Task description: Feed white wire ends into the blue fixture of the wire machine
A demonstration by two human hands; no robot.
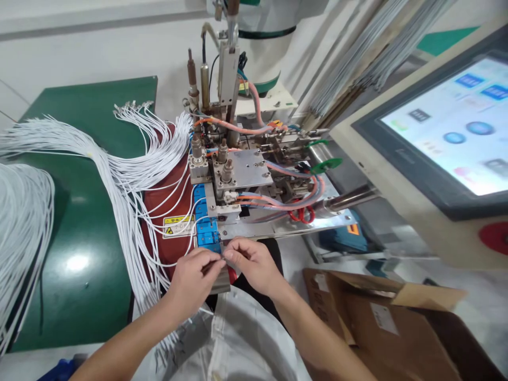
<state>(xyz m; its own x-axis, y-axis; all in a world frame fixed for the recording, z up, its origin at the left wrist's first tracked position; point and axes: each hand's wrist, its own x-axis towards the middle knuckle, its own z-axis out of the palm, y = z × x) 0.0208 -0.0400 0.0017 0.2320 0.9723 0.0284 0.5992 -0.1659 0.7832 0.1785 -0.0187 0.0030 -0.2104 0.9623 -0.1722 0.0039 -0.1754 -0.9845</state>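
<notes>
My left hand (193, 281) is closed in a pinch at the front end of the blue fixture blocks (207, 228), with a thin white cable (170, 264) leading into it. Thumb and fingertips of my right hand (253, 264) are pressed together, almost touching the left fingertips; the small piece between them is too tiny to make out. Several white cables curve from a large cable bundle (109, 177) into the blue blocks. Just behind these blocks stands the machine (246, 168), with its metal plate, cylinders and orange and grey hoses.
A green table (85, 301) with another white cable coil (26, 227) lies to the left. A yellow warning label (178, 226) is on the red-brown surface. On the right are a touchscreen panel (448, 127), a red button (494, 238) and an open cardboard box (381, 317).
</notes>
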